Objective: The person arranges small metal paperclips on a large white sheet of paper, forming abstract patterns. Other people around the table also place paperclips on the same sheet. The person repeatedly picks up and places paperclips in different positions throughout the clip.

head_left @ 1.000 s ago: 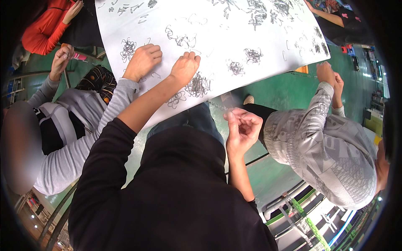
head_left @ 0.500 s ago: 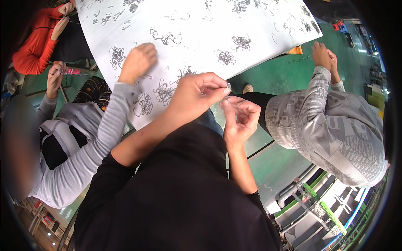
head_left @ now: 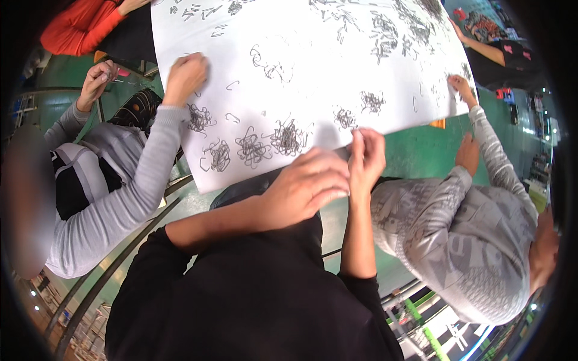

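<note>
My left hand (head_left: 304, 185) is over my lap just off the near edge of the table, its fingers bent and pressed together; their far side is hidden. Beside it my right hand (head_left: 368, 157) is raised with thumb and fingers closed at the tips. Anything in either hand is too small or hidden to make out. Closest to my hands on the white table (head_left: 325, 78) lies a tangled pile of thin, dark, curved wire-like pieces (head_left: 287, 138). More such piles (head_left: 253, 148) sit left of it, and a smaller pile (head_left: 345, 117) lies beyond my right hand.
On my left a person in a grey sleeve (head_left: 144, 150) reaches a hand (head_left: 186, 77) over the table. To my right another person in a patterned grey top (head_left: 451, 240) reaches toward the table's right edge. Short dark pieces (head_left: 385, 36) lie scattered at the far side.
My hands were pinched together fingertip to fingertip; now they are apart at the tips, the left lower and the right raised. The view has shifted. The person at right has stretched an arm to the table.
</note>
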`<control>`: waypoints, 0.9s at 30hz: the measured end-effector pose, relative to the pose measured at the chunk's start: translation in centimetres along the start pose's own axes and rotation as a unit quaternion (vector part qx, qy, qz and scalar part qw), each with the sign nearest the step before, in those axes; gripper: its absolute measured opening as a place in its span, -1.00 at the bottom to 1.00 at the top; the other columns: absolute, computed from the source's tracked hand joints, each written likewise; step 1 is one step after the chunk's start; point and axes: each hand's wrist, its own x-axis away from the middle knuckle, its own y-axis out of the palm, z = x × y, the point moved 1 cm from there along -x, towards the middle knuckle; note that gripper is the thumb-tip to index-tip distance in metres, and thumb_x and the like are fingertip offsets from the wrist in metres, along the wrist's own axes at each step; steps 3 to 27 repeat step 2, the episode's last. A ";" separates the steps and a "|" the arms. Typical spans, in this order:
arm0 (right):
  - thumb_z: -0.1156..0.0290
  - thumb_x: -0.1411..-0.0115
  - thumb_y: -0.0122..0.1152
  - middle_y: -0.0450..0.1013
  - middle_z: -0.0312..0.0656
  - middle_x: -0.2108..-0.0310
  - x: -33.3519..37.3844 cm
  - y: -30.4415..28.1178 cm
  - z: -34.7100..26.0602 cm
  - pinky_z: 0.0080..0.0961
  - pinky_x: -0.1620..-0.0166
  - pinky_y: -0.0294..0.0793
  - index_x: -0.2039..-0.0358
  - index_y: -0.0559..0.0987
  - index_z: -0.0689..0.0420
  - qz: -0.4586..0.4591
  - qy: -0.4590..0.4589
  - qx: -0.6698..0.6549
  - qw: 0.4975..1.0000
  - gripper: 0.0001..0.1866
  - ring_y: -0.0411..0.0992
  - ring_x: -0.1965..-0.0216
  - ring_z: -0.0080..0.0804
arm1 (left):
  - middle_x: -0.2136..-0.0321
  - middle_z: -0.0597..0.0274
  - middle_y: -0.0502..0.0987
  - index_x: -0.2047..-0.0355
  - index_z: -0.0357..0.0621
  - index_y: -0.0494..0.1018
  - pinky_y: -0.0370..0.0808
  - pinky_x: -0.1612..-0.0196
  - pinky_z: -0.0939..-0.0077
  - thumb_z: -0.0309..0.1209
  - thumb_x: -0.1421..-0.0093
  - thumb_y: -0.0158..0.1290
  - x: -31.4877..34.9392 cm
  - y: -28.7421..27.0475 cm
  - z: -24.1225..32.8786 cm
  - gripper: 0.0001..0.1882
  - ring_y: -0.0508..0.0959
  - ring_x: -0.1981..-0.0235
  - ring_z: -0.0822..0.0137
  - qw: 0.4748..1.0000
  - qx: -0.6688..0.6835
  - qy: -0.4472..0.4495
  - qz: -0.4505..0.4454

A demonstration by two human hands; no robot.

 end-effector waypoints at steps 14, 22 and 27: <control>0.46 -0.23 0.16 0.50 -0.23 0.40 -3.9 1.9 0.4 -0.62 0.47 0.35 0.28 0.52 0.21 -0.045 -0.079 0.107 0.990 -0.89 0.39 0.48 -0.60 | 0.19 0.24 0.51 0.38 -0.06 0.57 0.41 0.00 0.32 -0.51 -0.06 0.21 0.0 0.1 -0.2 -0.90 0.46 0.07 0.24 0.999 -0.005 0.025 -0.028; 0.46 -0.23 0.16 0.50 -0.23 0.40 -3.9 1.9 0.4 -0.62 0.47 0.35 0.28 0.52 0.21 -0.045 -0.079 0.107 0.990 -0.89 0.39 0.48 -0.60 | 0.19 0.24 0.51 0.38 -0.06 0.57 0.41 0.00 0.32 -0.51 -0.06 0.21 0.0 0.1 -0.2 -0.90 0.46 0.07 0.24 0.999 -0.005 0.025 -0.028; 0.46 -0.23 0.16 0.50 -0.23 0.40 -3.9 1.9 0.4 -0.62 0.47 0.35 0.28 0.52 0.21 -0.045 -0.079 0.107 0.990 -0.89 0.39 0.48 -0.60 | 0.19 0.24 0.51 0.38 -0.06 0.57 0.41 0.00 0.32 -0.51 -0.06 0.21 0.0 0.1 -0.2 -0.90 0.46 0.07 0.24 0.999 -0.005 0.025 -0.028</control>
